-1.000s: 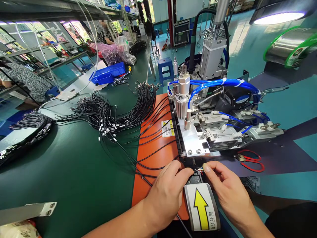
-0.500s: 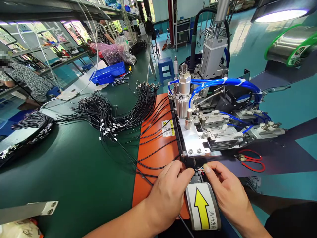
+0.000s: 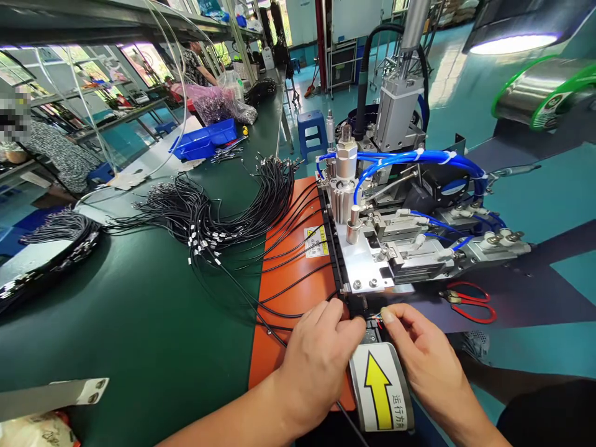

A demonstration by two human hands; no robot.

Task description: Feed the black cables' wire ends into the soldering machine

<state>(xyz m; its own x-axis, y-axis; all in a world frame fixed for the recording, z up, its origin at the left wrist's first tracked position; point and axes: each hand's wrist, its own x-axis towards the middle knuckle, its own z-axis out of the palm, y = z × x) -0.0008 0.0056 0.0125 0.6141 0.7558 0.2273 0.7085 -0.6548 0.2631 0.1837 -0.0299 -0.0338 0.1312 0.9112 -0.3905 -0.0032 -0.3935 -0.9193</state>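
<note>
My left hand (image 3: 321, 360) is closed on the end of a black cable at the near edge of the machine (image 3: 363, 261). Thin coloured wires (image 3: 376, 317) stick out between my hands. My right hand (image 3: 426, 360) pinches the tips of these wires between thumb and forefinger. Just below the fingers lies a white plate with a yellow arrow (image 3: 379, 388). Several black cables run across the orange panel (image 3: 298, 279) into the machine's left side.
Bundles of black cables (image 3: 186, 205) lie on the green table (image 3: 153, 347). Red-handled cutters (image 3: 470, 301) rest right of the machine. Behind are a blue bin (image 3: 205, 139) and a blue stool (image 3: 311, 131). A solder spool (image 3: 535, 93) hangs at upper right. People are at far left.
The view has shifted very slightly. Both hands stay almost where they were, with the wires still between them.
</note>
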